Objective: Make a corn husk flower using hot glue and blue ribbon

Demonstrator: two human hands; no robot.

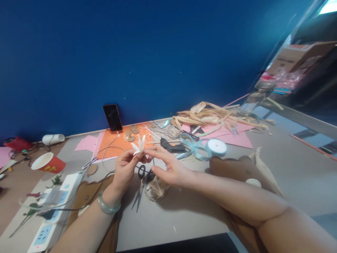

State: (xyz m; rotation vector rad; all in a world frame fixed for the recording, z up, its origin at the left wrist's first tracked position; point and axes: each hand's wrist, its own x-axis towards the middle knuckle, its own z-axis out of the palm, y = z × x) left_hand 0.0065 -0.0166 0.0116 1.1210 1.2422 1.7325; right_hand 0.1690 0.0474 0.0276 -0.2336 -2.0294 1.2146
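A small pale flower of corn-husk petals [139, 144] stands upright between the fingertips of my left hand [124, 169], thumb and fingers pinched at its base. My right hand [172, 169] reaches in from the right with its fingers stretched out and thumb apart. Its fingertips are at or close to the base of the flower; exact contact is hard to see. Below the hands lie black-handled scissors [139, 194], blades towards me. Beside them, partly under my right hand, is a round bundle of husk scraps [157, 189].
A black glue gun [173, 146], light-blue ribbon spool [216, 147] and heap of dried husks [207, 114] lie beyond my right hand. A phone [112, 117] leans on the blue wall. Leftward are a paper cup [50, 163] and a power strip [43, 234] with cables.
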